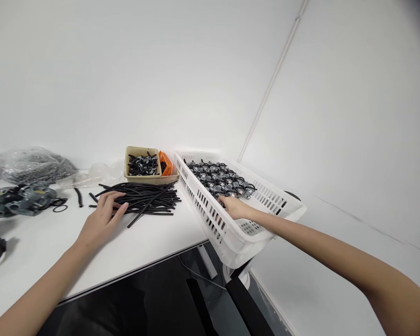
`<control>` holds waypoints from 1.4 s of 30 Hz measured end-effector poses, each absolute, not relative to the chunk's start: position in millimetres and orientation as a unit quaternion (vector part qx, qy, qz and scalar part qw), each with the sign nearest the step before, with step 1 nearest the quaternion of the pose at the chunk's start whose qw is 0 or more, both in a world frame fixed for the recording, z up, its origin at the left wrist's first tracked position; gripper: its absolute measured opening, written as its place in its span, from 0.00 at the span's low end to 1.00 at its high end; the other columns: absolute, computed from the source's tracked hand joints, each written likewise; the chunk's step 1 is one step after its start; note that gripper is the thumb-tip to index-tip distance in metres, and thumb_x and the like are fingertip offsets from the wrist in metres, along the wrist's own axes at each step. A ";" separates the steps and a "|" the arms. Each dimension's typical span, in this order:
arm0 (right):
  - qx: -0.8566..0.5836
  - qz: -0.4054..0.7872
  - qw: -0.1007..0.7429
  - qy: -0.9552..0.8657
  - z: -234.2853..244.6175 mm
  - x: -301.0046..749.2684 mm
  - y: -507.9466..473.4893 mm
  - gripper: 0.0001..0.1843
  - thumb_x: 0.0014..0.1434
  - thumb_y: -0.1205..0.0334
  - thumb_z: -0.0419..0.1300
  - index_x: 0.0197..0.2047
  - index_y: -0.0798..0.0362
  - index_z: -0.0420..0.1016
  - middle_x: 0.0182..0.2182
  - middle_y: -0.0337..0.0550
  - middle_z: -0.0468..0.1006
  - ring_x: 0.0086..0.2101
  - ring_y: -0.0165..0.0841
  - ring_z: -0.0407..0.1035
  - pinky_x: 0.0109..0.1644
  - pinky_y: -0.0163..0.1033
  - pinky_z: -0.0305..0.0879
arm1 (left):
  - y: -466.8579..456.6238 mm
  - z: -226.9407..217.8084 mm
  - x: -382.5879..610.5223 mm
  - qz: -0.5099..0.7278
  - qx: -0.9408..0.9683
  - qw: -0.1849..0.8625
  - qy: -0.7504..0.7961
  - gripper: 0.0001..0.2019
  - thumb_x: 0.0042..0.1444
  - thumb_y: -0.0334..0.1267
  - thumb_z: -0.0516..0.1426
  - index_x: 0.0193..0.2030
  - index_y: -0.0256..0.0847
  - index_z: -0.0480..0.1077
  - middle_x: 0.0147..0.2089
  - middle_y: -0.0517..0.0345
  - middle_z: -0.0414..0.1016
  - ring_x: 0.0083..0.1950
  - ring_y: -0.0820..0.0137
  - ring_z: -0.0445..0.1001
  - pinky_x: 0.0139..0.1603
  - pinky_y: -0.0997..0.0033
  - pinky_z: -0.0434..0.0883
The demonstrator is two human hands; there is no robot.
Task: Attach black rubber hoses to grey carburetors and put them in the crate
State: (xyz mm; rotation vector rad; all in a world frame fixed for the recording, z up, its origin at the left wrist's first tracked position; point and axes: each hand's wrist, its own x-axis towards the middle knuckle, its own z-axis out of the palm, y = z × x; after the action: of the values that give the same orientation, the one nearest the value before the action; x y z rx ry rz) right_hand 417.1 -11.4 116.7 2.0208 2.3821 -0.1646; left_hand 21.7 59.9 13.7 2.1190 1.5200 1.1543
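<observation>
My left hand (107, 215) rests at the left end of a loose pile of black rubber hoses (143, 198) on the white table. Its fingers lie on the hoses and the thumb stands apart. My right hand (234, 206) reaches down into a white plastic crate (210, 219), at the near end of several rows of metal carburetors (219, 179) with short black hoses. The fingers of that hand curl downward; the crate wall hides their tips and whatever they hold.
Larger carburetors (33, 198) and black O-rings (59, 205) lie at the left, before a plastic-wrapped bundle (38, 163). At the back stand a cream bin (126, 163) of small parts and an orange basket (168, 162). The crate overhangs the table's front edge.
</observation>
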 end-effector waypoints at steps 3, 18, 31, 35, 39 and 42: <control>0.645 -0.058 0.008 0.762 116.9 419.2 -11.2 0.21 0.47 0.61 0.63 0.46 0.54 0.71 0.42 0.49 0.79 0.37 0.39 0.73 0.35 0.33 0.63 | 58.8 14.8 22.3 0.398 0.735 0.148 0.528 0.22 0.59 0.55 0.44 0.56 0.48 0.59 0.60 0.50 0.59 0.46 0.61 0.74 0.42 0.61 0.72; 0.655 -0.066 -0.008 0.752 121.6 423.2 -11.9 0.24 0.45 0.62 0.63 0.47 0.55 0.70 0.40 0.48 0.78 0.35 0.37 0.72 0.31 0.33 0.60 | 56.8 17.4 22.6 0.385 0.740 0.151 0.530 0.22 0.60 0.56 0.43 0.55 0.50 0.57 0.61 0.49 0.57 0.47 0.59 0.73 0.42 0.60 0.72; 0.627 -0.084 -0.022 0.774 119.7 426.9 -12.1 0.24 0.44 0.63 0.64 0.47 0.54 0.71 0.41 0.46 0.78 0.36 0.37 0.72 0.34 0.33 0.62 | 57.7 15.5 22.6 0.392 0.749 0.139 0.516 0.21 0.59 0.55 0.43 0.55 0.51 0.57 0.60 0.48 0.59 0.46 0.58 0.74 0.41 0.58 0.73; 0.628 -0.077 -0.028 0.774 115.0 427.8 -10.0 0.23 0.45 0.62 0.64 0.47 0.53 0.71 0.40 0.45 0.79 0.35 0.36 0.72 0.33 0.32 0.61 | 59.1 13.3 21.6 0.393 0.748 0.136 0.517 0.21 0.59 0.55 0.43 0.56 0.51 0.58 0.60 0.48 0.60 0.46 0.58 0.74 0.40 0.59 0.73; 0.648 -0.090 -0.036 0.755 109.2 432.5 -7.3 0.25 0.44 0.59 0.65 0.48 0.54 0.70 0.39 0.45 0.79 0.34 0.36 0.72 0.32 0.32 0.60 | 58.8 13.5 21.3 0.400 0.744 0.136 0.518 0.21 0.59 0.55 0.44 0.56 0.51 0.59 0.60 0.49 0.60 0.46 0.58 0.74 0.38 0.59 0.73; 0.658 -0.077 -0.036 0.748 108.6 435.5 -6.0 0.25 0.44 0.59 0.65 0.47 0.54 0.70 0.41 0.46 0.78 0.36 0.36 0.72 0.34 0.33 0.61 | 57.5 15.3 21.9 0.394 0.744 0.145 0.521 0.21 0.59 0.55 0.44 0.55 0.50 0.59 0.60 0.49 0.59 0.46 0.58 0.74 0.40 0.59 0.73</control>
State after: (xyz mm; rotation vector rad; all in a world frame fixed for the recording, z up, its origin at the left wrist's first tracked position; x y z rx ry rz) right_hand 435.5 -6.0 108.6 2.1153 2.4066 -0.2461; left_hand 21.9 57.5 15.3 2.1426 1.5001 1.1344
